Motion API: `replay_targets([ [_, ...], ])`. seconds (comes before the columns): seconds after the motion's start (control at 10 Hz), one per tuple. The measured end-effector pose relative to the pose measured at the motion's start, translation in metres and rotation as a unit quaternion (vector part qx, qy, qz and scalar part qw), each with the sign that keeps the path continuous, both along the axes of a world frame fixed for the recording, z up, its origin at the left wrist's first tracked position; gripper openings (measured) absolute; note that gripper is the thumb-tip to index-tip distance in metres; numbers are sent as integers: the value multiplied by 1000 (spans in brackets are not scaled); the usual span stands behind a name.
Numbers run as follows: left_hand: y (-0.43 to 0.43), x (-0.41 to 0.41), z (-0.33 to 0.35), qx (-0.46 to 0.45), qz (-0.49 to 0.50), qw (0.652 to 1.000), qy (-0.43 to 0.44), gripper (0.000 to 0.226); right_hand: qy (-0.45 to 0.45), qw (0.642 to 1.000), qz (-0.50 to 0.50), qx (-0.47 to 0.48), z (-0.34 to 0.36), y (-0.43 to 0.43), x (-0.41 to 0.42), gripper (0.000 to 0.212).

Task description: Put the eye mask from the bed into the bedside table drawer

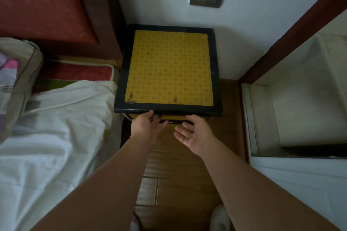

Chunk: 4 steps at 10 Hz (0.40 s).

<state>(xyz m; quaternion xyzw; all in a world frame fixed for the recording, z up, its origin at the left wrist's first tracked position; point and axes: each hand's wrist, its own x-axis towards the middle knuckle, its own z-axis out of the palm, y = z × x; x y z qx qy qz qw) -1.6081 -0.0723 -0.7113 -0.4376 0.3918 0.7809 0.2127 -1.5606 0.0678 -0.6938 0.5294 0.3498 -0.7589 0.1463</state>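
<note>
Two bare hands are being held out to the front of a bedside table [120, 88], seen from above. The left hand [145, 127] is being pressed at the top edge of the drawer [173, 117], its fingers reaching under the surface's dark rim; whether anything is being gripped cannot be told. The right hand [194, 134] is being held palm-up and open, just beside the drawer front, empty. The drawer is showing only as a narrow yellow strip, and its contents are being hidden. The eye mask is not being seen anywhere, neither on the white sheet of the bed [56, 127] nor in either hand. A likely risk: fingers being pinched if the drawer is being pushed shut, or the mask being caught in the gap.
</note>
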Motion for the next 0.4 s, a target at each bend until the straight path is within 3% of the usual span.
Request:
replay_targets([
  [0.1, -3, 4, -5, -25, -38, 999, 13, 33, -8, 999, 31, 7, 1, -1, 2, 11],
  [0.2, -6, 5, -10, -120, -124, 985, -9, 28, -37, 985, 146, 86, -1, -1, 4, 18],
  [0.3, -13, 9, -1, -288, -277, 916, -17, 36, -64, 888, 374, 261, -2, -2, 9, 42],
  [0.4, -22, 16, 14, -407, -339, 847, 43, 31, -41, 853, 423, 303, 7, -6, 11, 38],
])
